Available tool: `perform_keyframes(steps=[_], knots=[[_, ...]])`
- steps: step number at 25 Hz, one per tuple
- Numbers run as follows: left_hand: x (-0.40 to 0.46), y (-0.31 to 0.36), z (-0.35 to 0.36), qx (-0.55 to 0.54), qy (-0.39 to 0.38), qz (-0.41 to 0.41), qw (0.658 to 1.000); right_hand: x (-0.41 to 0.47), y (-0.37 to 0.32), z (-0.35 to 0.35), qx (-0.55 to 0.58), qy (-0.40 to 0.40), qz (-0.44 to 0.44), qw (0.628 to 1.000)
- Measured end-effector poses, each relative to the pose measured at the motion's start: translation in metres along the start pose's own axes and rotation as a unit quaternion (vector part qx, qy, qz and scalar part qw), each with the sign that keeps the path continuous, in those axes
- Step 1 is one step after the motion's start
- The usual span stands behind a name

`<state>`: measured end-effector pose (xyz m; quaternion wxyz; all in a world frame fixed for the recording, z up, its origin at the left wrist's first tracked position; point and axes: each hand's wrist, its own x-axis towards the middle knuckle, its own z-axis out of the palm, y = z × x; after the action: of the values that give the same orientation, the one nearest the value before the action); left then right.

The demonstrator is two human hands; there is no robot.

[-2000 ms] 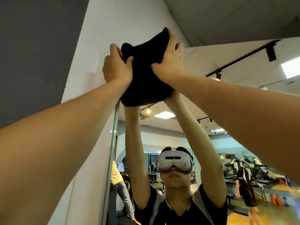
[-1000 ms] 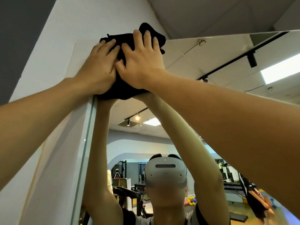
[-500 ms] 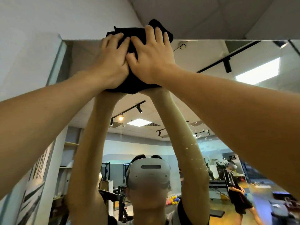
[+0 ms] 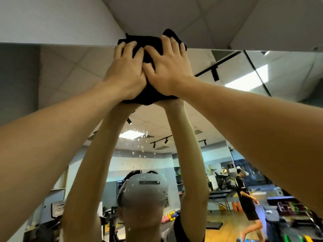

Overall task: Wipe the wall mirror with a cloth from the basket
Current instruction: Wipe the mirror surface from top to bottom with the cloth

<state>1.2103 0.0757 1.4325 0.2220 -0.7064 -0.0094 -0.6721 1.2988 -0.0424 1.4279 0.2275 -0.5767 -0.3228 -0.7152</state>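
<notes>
The wall mirror fills nearly everything below and around the hands, its top edge running straight across just behind the fingertips, with plain white wall above it. In the glass beneath the hands, two reflected arms rise up to meet the real ones, and a reflected grey headset sits low between them. Water droplets speckle the glass well below the hands. Off to the lower right of the right hand, a reflected person in dark clothes walks through a gym room.

Both arms are stretched up and forward. The black cloth is pinned flat against the mirror right at its top edge, spilling out above the fingertips and bunching below the wrists. The left hand lies spread on the cloth, fingers extended and pressing, palm down on the fabric rather than curled round it. The right hand sits just beside it, touching it at the thumb side, likewise flat and splayed, fingers reaching over the cloth's upper fold. Neither hand is clenched; both press the cloth to the glass.
</notes>
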Motion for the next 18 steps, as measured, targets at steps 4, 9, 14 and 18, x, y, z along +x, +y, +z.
perform_keyframes(steps=[4, 9, 14, 18], knots=[[0.012, 0.049, 0.018, -0.005, -0.002, -0.009, 1.000, -0.010, 0.052, -0.007, -0.001, -0.007, -0.003, 1.000], [0.028, 0.119, 0.046, -0.025, -0.009, -0.017, 1.000, -0.030, 0.126, -0.018, -0.006, -0.020, 0.001, 1.000], [0.041, 0.184, 0.072, -0.033, -0.008, -0.024, 0.999, -0.046, 0.194, -0.023, -0.006, -0.028, 0.006, 1.000], [0.049, 0.217, 0.086, -0.033, -0.014, -0.018, 0.999, -0.055, 0.230, -0.025, 0.004, -0.029, 0.010, 1.000]])
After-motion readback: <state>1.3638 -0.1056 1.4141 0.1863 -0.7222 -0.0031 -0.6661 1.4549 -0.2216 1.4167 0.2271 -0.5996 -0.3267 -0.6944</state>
